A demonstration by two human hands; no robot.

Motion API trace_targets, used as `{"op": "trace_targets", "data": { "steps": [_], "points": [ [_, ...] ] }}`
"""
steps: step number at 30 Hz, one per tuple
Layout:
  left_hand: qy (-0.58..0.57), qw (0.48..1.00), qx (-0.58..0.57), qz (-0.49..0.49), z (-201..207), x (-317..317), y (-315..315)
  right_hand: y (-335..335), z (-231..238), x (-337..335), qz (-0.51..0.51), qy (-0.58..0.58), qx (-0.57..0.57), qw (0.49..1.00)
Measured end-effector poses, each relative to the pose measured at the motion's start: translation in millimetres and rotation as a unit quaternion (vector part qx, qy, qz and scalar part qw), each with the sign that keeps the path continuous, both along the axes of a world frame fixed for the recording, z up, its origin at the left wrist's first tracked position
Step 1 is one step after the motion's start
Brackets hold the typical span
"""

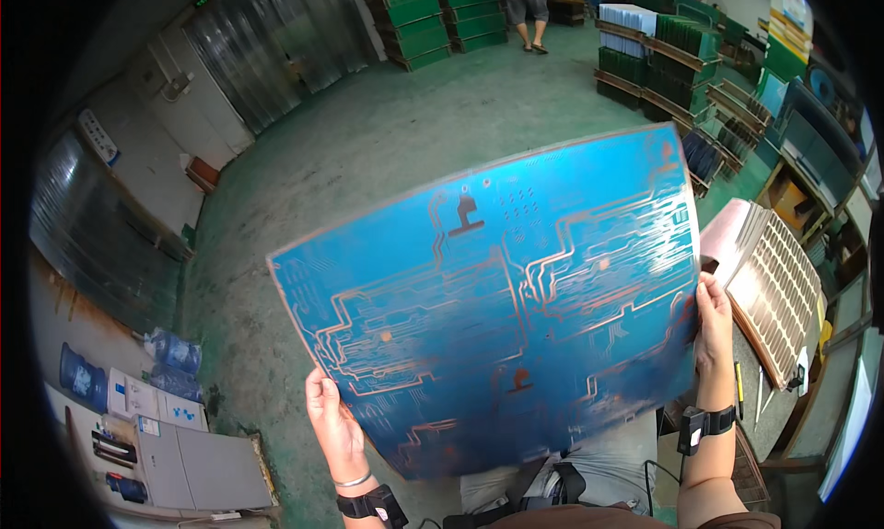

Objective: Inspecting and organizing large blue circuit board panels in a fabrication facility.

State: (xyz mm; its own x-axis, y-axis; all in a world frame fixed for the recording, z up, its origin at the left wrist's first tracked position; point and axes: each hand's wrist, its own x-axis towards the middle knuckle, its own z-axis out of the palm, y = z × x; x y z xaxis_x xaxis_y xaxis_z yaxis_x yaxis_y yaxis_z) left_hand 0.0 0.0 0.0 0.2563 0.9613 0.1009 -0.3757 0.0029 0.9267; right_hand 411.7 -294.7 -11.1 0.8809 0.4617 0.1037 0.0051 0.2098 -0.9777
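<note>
Gripping hard at it now with the left hand (327,411), closed on the lower left edge of a big blue panel (470,317)! Gripping too with the right hand (713,325), closed on the panel's right edge. Holding the panel tilted between both hands, touching each at its rim, right over the grey trousers (612,465). Can't tell how the fingers sit beneath it. Showing copper-coloured traces all across the blue face, with faint fine marks near the panel's upper left corner, too small to make out.

Wearing dark bands near the panel's lower corners, with a small white label on the left wrist band (373,507).

Swinging outward: taking in a stack of copper-patterned sheets (781,280) just right of the panel, with a yellow pen (739,386) beside it. Over to the panel's left, seeing water bottles (175,352) and a grey cabinet (219,465); farther up that side, catching a white sign (98,136) with dark characters, too small to read. Beyond the panel, well apart across the green floor (249,271), picking out green crates (407,23) and a person in shorts (529,9); past its upper right corner, loaded racks (658,59).
</note>
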Motion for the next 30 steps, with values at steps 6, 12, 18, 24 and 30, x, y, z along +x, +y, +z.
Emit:
{"op": "trace_targets", "data": {
  "steps": [6, 12, 18, 24, 30],
  "points": [
    [-0.162, 0.974, 0.154, 0.032, 13.4, 33.8, -7.2, 9.6, 30.1, 13.3, -0.055, 0.009, 0.171, 0.984],
    [-0.209, 0.889, 0.33, -0.238, -6.1, 11.3, 59.5, 8.8, 28.6, 22.6, -0.099, 0.04, 0.175, 0.979],
    [-0.344, 0.829, -0.251, -0.363, 2.3, 27.7, 31.4, 58.1, 25.2, 29.8, -0.119, 0.023, 0.129, 0.984],
    [-0.203, 0.956, -0.131, -0.168, 55.5, 58.2, -39.4, -26.8, -32.2, 12.2, -0.119, -0.005, 0.09, 0.989],
    [-0.07, 0.963, -0.133, -0.223, 27.6, 58.4, -40.2, -122.8, -79.6, -32.7, -0.116, -0.045, 0.047, 0.991]
  ]
}}
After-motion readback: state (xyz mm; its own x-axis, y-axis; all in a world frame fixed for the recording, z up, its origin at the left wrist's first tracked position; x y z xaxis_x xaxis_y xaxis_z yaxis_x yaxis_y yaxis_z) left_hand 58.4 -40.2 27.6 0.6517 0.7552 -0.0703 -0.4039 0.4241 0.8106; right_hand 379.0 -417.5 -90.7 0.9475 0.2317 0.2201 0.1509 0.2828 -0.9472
